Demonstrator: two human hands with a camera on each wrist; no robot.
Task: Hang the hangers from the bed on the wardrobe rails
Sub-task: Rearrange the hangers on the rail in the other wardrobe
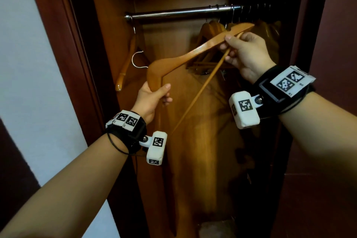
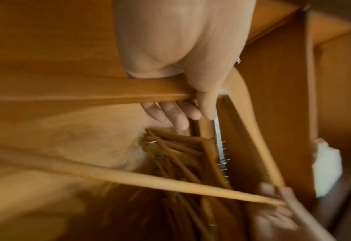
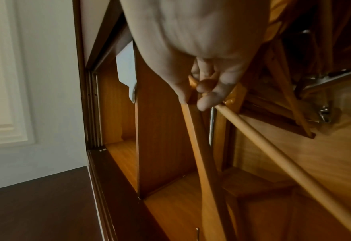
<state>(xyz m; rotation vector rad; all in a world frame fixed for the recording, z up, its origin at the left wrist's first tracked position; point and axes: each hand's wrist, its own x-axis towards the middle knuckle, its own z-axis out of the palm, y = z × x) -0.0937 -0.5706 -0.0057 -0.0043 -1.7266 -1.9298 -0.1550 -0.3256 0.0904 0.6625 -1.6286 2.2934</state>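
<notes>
My left grip [image 1: 152, 96] clamps one end of the wooden hanger [image 1: 195, 54]. My right grip [image 1: 244, 54] pinches the other end, under the rail [image 1: 173, 14].

the hanger [image 1: 195, 54] held up in both hands is varnished wood, honey-orange and smooth, with a soft sheen along its shoulder; its thin crossbar [image 1: 201, 91] is paler wood, rounder and more matt. its hook [image 1: 137, 59] is bright bare metal wire. the wardrobe rail [image 1: 183, 13] is polished chrome-like metal, glossy with light streaks, and thin metal hooks sit on it. the hung hangers [image 1: 212, 44] are the same lacquered wood. the wardrobe interior [image 1: 119, 25] is orange wood veneer with a smooth satin finish, the outer frame [image 1: 58, 25] dark red-brown and duller. the wall [image 1: 23, 63] looks matt painted.
</notes>
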